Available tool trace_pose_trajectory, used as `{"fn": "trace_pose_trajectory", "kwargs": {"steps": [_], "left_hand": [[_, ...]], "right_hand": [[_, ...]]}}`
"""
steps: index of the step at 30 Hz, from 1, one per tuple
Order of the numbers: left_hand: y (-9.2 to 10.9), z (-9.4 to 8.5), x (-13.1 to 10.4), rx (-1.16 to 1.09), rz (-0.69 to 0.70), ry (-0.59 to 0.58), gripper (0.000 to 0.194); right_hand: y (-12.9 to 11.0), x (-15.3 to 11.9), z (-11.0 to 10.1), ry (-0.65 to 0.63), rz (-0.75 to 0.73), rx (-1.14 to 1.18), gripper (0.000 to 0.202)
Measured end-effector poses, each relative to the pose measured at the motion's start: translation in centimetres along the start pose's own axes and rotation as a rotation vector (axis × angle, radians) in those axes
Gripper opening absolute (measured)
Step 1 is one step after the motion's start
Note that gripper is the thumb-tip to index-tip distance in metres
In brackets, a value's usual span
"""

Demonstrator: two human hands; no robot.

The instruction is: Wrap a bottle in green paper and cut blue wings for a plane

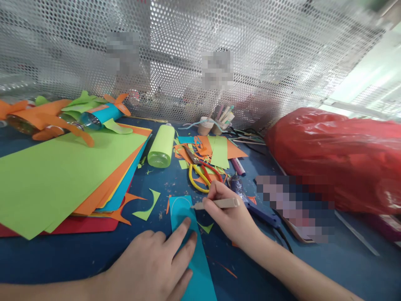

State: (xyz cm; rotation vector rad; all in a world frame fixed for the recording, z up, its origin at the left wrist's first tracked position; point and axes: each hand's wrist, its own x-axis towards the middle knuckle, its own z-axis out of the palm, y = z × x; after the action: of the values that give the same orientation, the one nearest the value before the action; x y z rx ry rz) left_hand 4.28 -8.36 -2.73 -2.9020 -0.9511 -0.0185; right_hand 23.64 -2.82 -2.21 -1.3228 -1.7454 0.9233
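Observation:
A long strip of blue paper (200, 271) lies in front of me on the dark blue table. Near its far end runs a pale curved line. Flat on the strip, with fingers spread, my left hand (156, 259) presses it down. My right hand (232, 213) pinches a grey-beige pen (224, 203), its tip at the strip's right edge beside the curve. Beyond that hand lie scissors (200, 175) with yellow and red handles, partly covered by it. A blue glue gun (260, 213) rests just right of the hand.
Stacked coloured sheets (78, 167) and paper-wrapped bottles (103, 115) fill the left. A green-wrapped bottle (162, 146) lies beside paper scraps (221, 150). Cups of pens (223, 121) stand against the perforated metal screen (175, 62). A red plastic bag (338, 159) bulges at right.

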Motion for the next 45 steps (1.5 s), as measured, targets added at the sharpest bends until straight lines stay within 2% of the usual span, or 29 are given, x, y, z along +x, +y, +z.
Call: {"fn": "trace_pose_trajectory", "kwargs": {"steps": [13, 18, 24, 28, 31, 35, 37, 41, 45], "left_hand": [[0.0, -0.1, 0.0, 0.003, 0.003, 0.013, 0.044], [0.0, 0.2, -0.1, -0.005, -0.003, 0.05, 0.043], [0.0, -0.1, 0.0, -0.011, -0.006, 0.04, 0.043], [0.1, -0.3, 0.1, -0.025, -0.013, 0.037, 0.044], [0.0, -0.3, 0.1, -0.035, -0.007, 0.028, 0.045], [-0.2, -0.2, -0.1, -0.072, -0.002, 0.016, 0.043], [-0.3, -0.3, -0.1, -0.091, -0.022, 0.015, 0.043], [-0.8, -0.6, -0.1, -0.127, -0.042, 0.041, 0.042], [-1.6, -0.1, 0.1, -0.143, -0.083, 0.125, 0.044]], "right_hand": [[-0.5, 0.1, -0.1, -0.011, 0.038, -0.013, 0.017], [-0.9, 0.0, -0.1, 0.073, 0.009, 0.129, 0.02], [-1.3, -0.3, 1.0, -0.177, 0.075, 0.32, 0.021], [-0.8, -0.5, 1.5, -0.224, 0.089, 0.339, 0.022], [-0.7, -0.5, 1.5, -0.169, 0.088, 0.329, 0.022], [-0.8, -0.2, 1.0, 0.045, 0.05, 0.336, 0.022], [-0.8, -0.1, 0.8, 0.112, 0.026, 0.323, 0.021], [-0.8, -0.3, 0.5, 0.129, 0.004, 0.281, 0.021], [-0.8, -0.3, 0.7, 0.17, -0.033, 0.291, 0.018]]}}
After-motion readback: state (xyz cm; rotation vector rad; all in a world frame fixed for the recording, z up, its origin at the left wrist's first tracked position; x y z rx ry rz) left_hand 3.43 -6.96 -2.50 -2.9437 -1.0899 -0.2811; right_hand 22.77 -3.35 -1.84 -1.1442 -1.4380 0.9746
